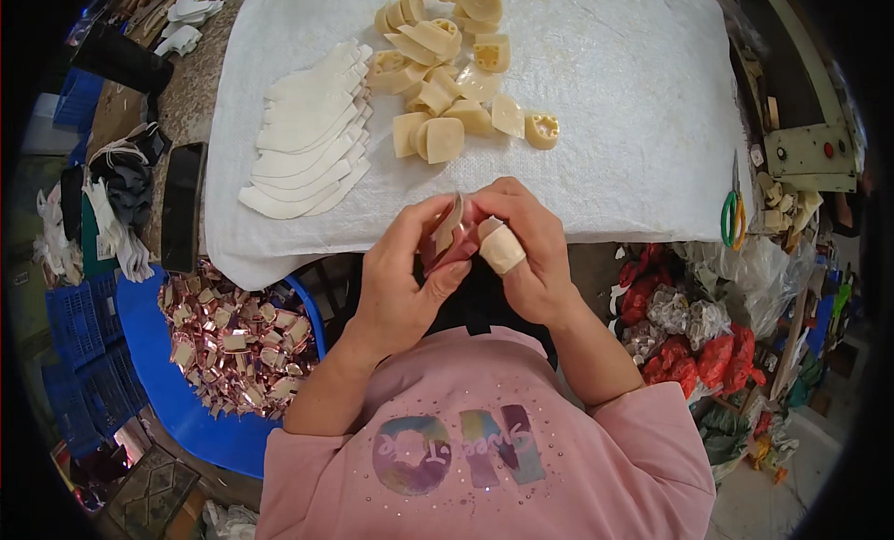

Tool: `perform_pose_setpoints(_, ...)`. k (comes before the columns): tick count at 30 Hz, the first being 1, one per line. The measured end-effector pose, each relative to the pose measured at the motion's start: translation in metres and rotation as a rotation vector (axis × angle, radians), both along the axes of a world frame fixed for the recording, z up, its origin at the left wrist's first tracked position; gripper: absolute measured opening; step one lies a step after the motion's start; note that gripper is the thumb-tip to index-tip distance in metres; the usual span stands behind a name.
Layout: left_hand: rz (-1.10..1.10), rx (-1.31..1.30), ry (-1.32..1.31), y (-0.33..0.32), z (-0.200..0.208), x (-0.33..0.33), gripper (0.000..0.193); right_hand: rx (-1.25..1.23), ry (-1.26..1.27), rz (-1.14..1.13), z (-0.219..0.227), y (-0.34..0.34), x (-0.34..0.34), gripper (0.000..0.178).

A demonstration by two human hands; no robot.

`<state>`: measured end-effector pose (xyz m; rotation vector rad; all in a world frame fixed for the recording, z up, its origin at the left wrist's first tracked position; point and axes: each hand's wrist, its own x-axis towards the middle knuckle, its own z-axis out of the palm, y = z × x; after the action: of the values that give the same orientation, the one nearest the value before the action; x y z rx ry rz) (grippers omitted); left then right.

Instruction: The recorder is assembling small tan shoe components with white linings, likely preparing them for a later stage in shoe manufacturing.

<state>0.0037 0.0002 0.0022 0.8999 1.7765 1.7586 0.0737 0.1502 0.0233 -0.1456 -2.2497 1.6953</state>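
Observation:
Close in front of my body, over the table's near edge, both my hands meet around a shiny pink piece (pixel 451 242) with a pale strip along its edge; it looks like a shoe heel in a metallic covering. My left hand (pixel 396 270) grips it between thumb and fingers. From the other side, the fingers of my right hand (pixel 531 247) close on it, partly hiding it. Cream tape (pixel 502 249) wraps my right thumb. Beyond lie several beige moulded shoe heels (pixel 440 140), some showing hollow ribbed undersides. Left of these, white cut sheets (pixel 303 140) overlap in a fanned stack.
A white woven cloth (pixel 615 102) covers the table. Green-and-orange-handled scissors (pixel 733 219) lie at its right edge, a dark phone (pixel 183 205) at its left. A blue basin (pixel 158 382) below left holds many pink shiny pieces (pixel 237 340). Red and clear bags (pixel 694 340) pile up right.

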Motion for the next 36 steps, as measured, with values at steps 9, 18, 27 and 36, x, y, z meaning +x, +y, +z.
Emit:
perform_pose_setpoints(9,-0.017,-0.138,0.297,-0.011,0.023,-0.008,0.045,-0.624,-0.267,0.302,-0.005,0.025,-0.007,0.019)
perform_pose_setpoints(18,0.12,-0.074,0.442,0.005,0.016,-0.003,0.042,-0.325,-0.114,0.061,-0.011,0.004,-0.005,0.016)
perform_pose_setpoints(27,0.27,-0.053,0.534,0.012,0.008,0.005,0.044,-0.443,-0.011,0.072,-0.021,-0.011,-0.002,0.022)
perform_pose_setpoints(36,0.426,-0.054,0.566,0.013,0.005,0.013,0.045,-0.965,-0.032,0.193,-0.028,-0.018,0.001,0.032)
